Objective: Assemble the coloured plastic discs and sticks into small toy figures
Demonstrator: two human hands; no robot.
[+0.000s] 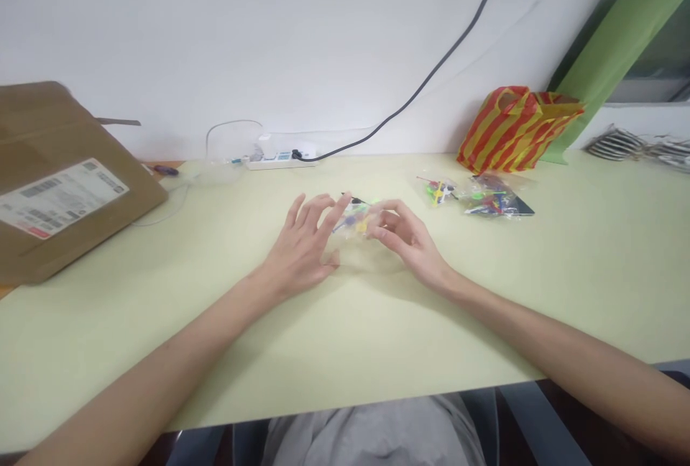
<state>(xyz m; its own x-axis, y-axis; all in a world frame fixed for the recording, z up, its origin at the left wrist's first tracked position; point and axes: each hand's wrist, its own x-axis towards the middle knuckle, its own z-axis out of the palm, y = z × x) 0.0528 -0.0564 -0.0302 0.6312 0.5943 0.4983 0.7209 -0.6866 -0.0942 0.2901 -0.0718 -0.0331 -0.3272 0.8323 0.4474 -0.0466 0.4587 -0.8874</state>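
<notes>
A clear plastic bag (353, 247) lies between my hands near the middle of the table, with small colourful plastic pieces (353, 221) inside in blue, yellow, green and black. My left hand (307, 247) is at its left side, fingers spread apart, with the thumb seen at the bag's near edge. On the other side, my right hand (407, 239) has its fingers and thumb curled in on the right part of the bag. The exact grip there is partly hidden.
Two more clear bags of small coloured pieces, a smaller one (439, 191) and a larger one (496, 200), lie to the right. Behind them stands a red-and-yellow striped bag (512, 131). A cardboard box (70, 185) is at left; a power strip (283, 157) with a black cable (425, 81) lies by the wall.
</notes>
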